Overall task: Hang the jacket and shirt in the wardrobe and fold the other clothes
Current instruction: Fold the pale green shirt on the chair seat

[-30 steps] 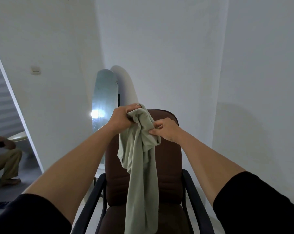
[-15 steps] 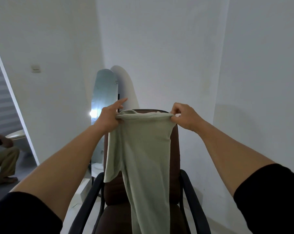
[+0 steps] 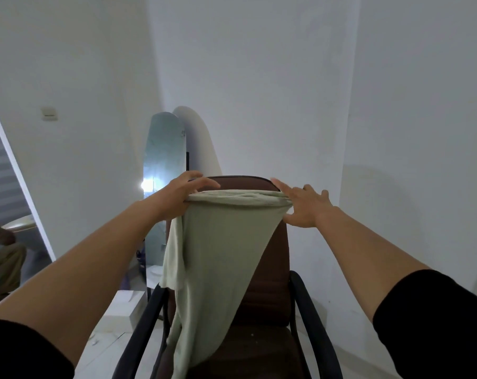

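A pale green garment (image 3: 218,242) hangs in front of the brown backrest of an office chair (image 3: 270,269). Its top edge is stretched flat just below the top of the backrest, and the rest drapes down to the seat. My left hand (image 3: 181,196) rests on the left end of that edge with its fingers reaching loosely forward. My right hand (image 3: 304,206) is at the right end with fingers spread straight, and the bunched cloth sits in the crook between thumb and forefinger. No wardrobe, jacket or hanger is in view.
The chair has black armrests (image 3: 305,302) and stands in a white-walled corner. A tall mirror (image 3: 163,165) leans on the wall behind it to the left, with a white box (image 3: 127,305) on the floor below. A seated person (image 3: 2,258) is at the far left.
My hands moved apart and spread the bunched garment wide. They then lowered its top edge to the chair's backrest, and the pinching fingers straightened.
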Demonstrator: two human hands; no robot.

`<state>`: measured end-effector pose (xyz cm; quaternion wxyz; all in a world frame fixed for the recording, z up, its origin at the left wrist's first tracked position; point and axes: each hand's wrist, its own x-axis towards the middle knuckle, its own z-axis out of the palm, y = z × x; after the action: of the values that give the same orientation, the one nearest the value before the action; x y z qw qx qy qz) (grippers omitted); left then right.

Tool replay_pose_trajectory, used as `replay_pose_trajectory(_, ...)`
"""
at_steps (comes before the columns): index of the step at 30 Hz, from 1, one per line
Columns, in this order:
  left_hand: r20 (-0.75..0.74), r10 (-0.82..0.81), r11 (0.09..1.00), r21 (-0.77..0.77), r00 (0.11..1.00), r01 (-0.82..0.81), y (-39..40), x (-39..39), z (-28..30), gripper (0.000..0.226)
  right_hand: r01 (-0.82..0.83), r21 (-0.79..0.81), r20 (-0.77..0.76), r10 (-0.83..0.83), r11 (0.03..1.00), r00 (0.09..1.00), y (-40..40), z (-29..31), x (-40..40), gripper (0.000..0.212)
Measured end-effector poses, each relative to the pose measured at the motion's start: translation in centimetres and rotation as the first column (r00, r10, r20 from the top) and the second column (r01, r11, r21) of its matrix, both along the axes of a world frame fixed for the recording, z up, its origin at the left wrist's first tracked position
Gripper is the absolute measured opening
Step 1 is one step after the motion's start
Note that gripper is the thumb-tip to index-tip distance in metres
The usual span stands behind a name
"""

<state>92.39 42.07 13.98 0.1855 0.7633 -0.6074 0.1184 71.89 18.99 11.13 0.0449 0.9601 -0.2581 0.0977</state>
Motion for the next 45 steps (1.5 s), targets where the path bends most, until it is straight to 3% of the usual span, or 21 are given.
replay_pose_trajectory(5, 0.120, 0.075, 0.980, 0.176, 0.990, -0.095, 0.8, -1.3, 0.4, 0.071, 0.002, -0.069, 0.201, 0.012, 0.998, 0.979, 0.7, -0.1, 0.3, 0.077)
replay_pose_trajectory(13, 0.018, 0.201, 0.950, 0.239, 0.979, -0.200, 0.9, -1.6, 0.1, 0.041, 0.132, -0.212, 0.288, -0.067, 0.968, 0.955, 2.4, -0.2, 1.3, 0.079)
replay_pose_trajectory(19, -0.132, 0.225, 0.974, 0.073, 0.965, -0.217, 1.4, -0.8, -1.3, 0.034, 0.193, -0.248, 0.314, -0.110, 0.949, 0.943, 2.2, 0.2, 1.3, 0.079)
replay_pose_trajectory(24, -0.270, 0.048, 0.986, -0.139, 0.962, -0.088, 1.7, -2.2, -2.1, 0.033, 0.230, -0.228, 0.316, -0.152, 0.946, 0.937, 1.4, 0.6, 0.4, 0.079)
replay_pose_trajectory(28, -0.237, 0.058, 0.998, 0.018, 0.970, -0.056, 2.1, -2.3, -1.4, 0.055, 0.209, -0.198, 0.282, -0.149, 0.958, 0.948, 1.1, 0.2, 0.0, 0.076)
replay_pose_trajectory(33, -0.198, 0.263, 0.959, 0.164, 0.944, -0.233, 1.9, -1.6, -1.6, 0.044, 0.179, -0.182, 0.262, -0.128, 0.967, 0.957, 2.0, -0.7, 0.8, 0.076)
replay_pose_trajectory(34, -0.227, 0.307, 0.947, 0.168, 0.924, -0.273, 1.7, -1.6, -1.6, 0.041, 0.175, -0.191, 0.257, -0.122, 0.966, 0.959, 2.1, -0.9, 1.0, 0.074)
replay_pose_trajectory(36, -0.423, 0.341, 0.940, 0.176, 0.840, -0.293, 1.8, -1.6, -1.6, 0.038, 0.175, -0.203, 0.249, -0.122, 0.964, 0.961, 2.4, -1.2, 1.3, 0.072)
replay_pose_trajectory(38, -0.516, 0.332, 0.943, 0.201, 0.789, -0.265, 2.1, -2.0, -1.3, 0.051, 0.181, -0.210, 0.241, -0.128, 0.961, 0.962, 2.6, -1.3, 1.5, 0.073)
replay_pose_trajectory(42, -0.310, 0.375, 0.917, 0.263, 0.874, -0.300, 2.8, -2.1, -0.9, 0.069, 0.166, -0.219, 0.227, -0.116, 0.961, 0.967, 3.2, -1.1, 1.6, 0.078)
replay_pose_trajectory(45, -0.400, 0.393, 0.913, 0.274, 0.828, -0.301, 2.8, -2.1, -0.7, 0.077, 0.159, -0.218, 0.235, -0.106, 0.963, 0.966, 3.5, -1.0, 1.7, 0.079)
